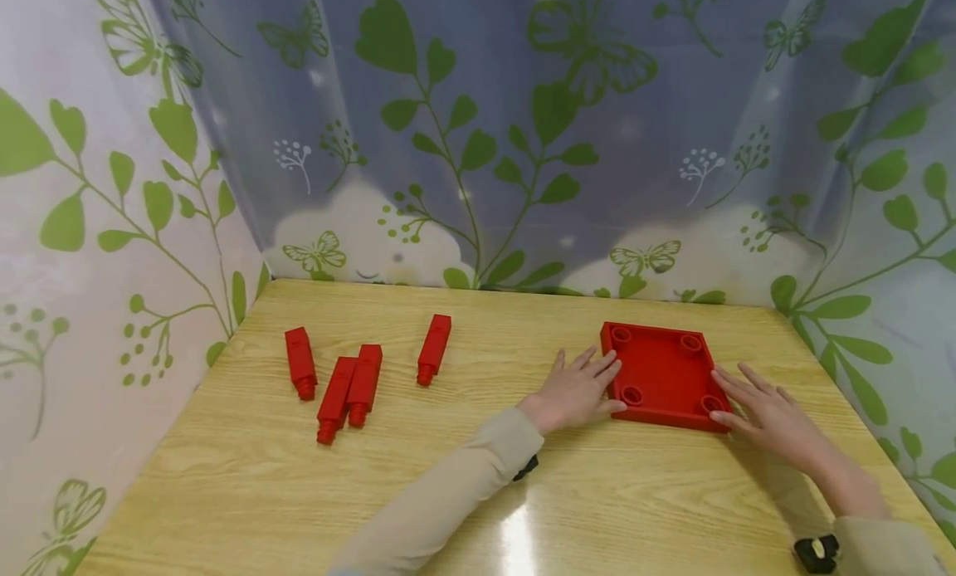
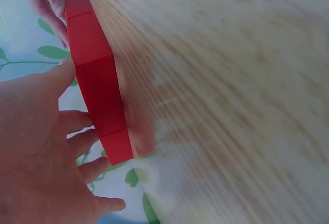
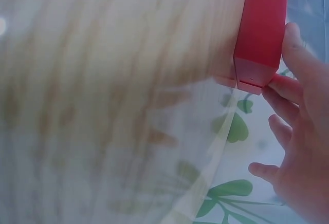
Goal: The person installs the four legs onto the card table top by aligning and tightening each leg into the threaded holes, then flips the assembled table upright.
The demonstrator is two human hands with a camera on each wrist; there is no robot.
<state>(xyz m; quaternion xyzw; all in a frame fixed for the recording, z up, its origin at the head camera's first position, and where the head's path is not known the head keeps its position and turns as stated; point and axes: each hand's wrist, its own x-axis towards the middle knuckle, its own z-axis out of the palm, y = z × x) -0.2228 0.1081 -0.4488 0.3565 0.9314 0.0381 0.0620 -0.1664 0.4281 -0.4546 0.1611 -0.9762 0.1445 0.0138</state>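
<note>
A square red tray-like piece [image 1: 660, 373] lies on the table at the right, with raised walls and a round socket in each corner. My left hand [image 1: 571, 391] has its fingers spread and touches the left wall, its thumb at the near left corner. On the opposite side my right hand [image 1: 773, 418] touches the right wall, thumb at the near right corner. In the left wrist view, extended fingers [image 2: 82, 143] reach along the outer side of the red piece [image 2: 100, 90]. The right wrist view shows thumb and fingers against its corner.
Several red square posts with threaded tips lie at the left of the wooden table [image 1: 246, 476]: one post [image 1: 300, 362] far left, a touching pair including a front post [image 1: 337, 399], and a lone post [image 1: 435, 349]. A leaf-patterned curtain [image 1: 478, 144] rises behind and beside the table.
</note>
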